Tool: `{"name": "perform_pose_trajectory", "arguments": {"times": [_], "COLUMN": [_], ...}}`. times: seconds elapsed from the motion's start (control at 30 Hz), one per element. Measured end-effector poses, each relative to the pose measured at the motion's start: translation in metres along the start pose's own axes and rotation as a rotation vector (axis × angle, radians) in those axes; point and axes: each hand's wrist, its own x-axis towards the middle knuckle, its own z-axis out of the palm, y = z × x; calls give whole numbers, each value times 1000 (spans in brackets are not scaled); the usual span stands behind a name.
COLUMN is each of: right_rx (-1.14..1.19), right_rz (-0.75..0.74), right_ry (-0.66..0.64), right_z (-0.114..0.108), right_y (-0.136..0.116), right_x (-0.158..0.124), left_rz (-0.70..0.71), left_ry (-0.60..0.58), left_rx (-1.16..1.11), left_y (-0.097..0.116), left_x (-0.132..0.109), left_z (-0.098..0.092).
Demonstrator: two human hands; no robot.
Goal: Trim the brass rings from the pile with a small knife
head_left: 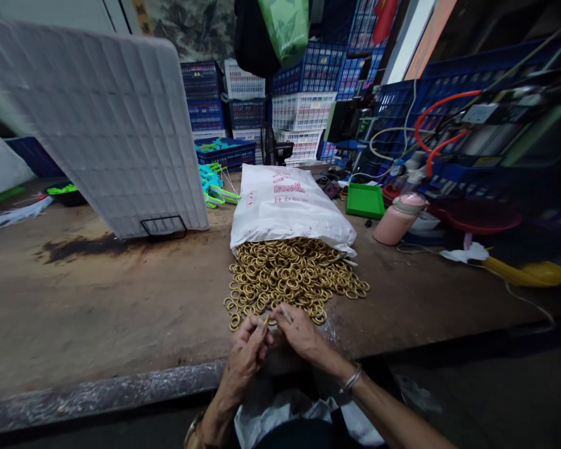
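Note:
Gold-coloured rings (pixel 285 280) lie in a loose heap spilling from the mouth of a white woven sack (pixel 290 209) with red print. At the near edge of the heap, my left hand (pixel 249 350) pinches a single gold ring (pixel 266 320) between thumb and fingers. Close beside it, on the right, my right hand (pixel 303 333) is closed around a thin greyish tool (pixel 287 316), whose exact kind is too small to tell. Its fingertips are almost touching the pinched ring.
A quilted white panel (pixel 116 125) stands on the wooden table (pixel 168 305) at left. To the right are a green tray (pixel 364 201), a pink bottle (pixel 399 218) and a machine with orange hoses (pixel 432 118). Stacked crates (pixel 303 112) fill the back.

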Motion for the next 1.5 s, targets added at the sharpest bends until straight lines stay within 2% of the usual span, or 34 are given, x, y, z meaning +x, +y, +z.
{"name": "perform_pose_trajectory", "arguments": {"times": [0.17,0.57,0.9,1.07,1.2,1.33,1.5], "right_rx": [-274,-505,-632,-609,-625,-713,-717], "right_rz": [-168,-261,-182,-163,-145,-78,-103], "right_ry": [-104,-139,-81,-166,-231,-124,-16], "right_z": [-4,-2,0,-4,-9,-10,3], "right_y": [-8,1,-8,-14,-5,13,21], "right_x": [-14,-16,-19,-17,-11,-7,-9], "left_rz": [-1,84,93,107,91,64,14], "left_ry": [-11,-62,-50,-24,-27,-4,106], "left_rx": [15,45,39,68,55,-112,-240], "left_y": [-2,-2,1,-2,0,13,21], "left_x": [2,0,-2,-2,-10,-16,-12], "left_z": [-2,-4,-2,-3,-5,-8,-19]}}
